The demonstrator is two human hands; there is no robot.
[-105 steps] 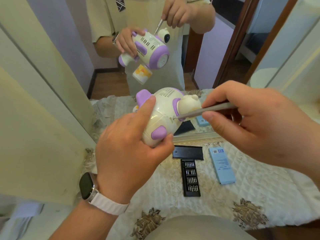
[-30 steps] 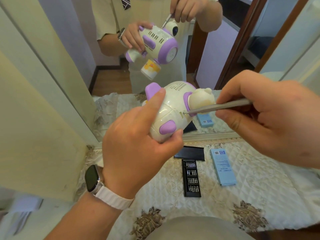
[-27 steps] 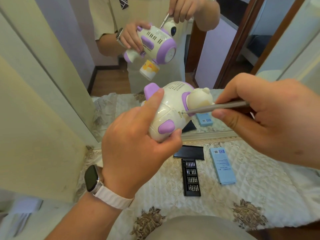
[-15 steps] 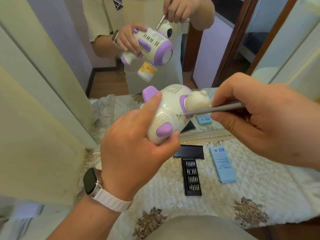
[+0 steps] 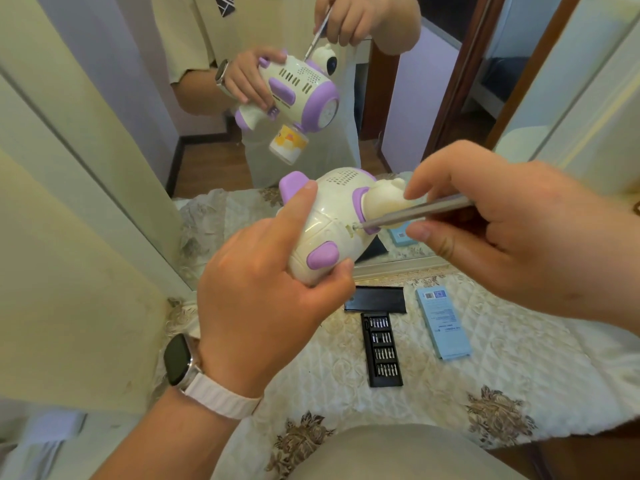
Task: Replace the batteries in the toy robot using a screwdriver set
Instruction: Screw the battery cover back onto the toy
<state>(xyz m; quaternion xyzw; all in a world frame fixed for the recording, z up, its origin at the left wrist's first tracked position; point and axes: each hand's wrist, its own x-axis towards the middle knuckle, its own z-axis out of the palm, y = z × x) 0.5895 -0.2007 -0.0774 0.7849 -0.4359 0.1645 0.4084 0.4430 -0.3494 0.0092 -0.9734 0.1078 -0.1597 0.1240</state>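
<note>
Toy robot [image 5: 325,230], cream with purple parts, was held in the air above the table [image 5: 519,358] before a mirror [image 5: 277,116], gripped by the left hand [image 5: 266,299]. The right hand [image 5: 512,230] pinched a slim screwdriver [image 5: 415,211], its tip at a screw on the toy's body. Below lay the open bit case [image 5: 382,349], its black lid [image 5: 375,299] and a blue box [image 5: 444,327].

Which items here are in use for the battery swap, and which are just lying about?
In use:
toy robot, in left hand
screwdriver, in right hand
bit tray

Lying about:
black lid
blue box
mirror
</note>
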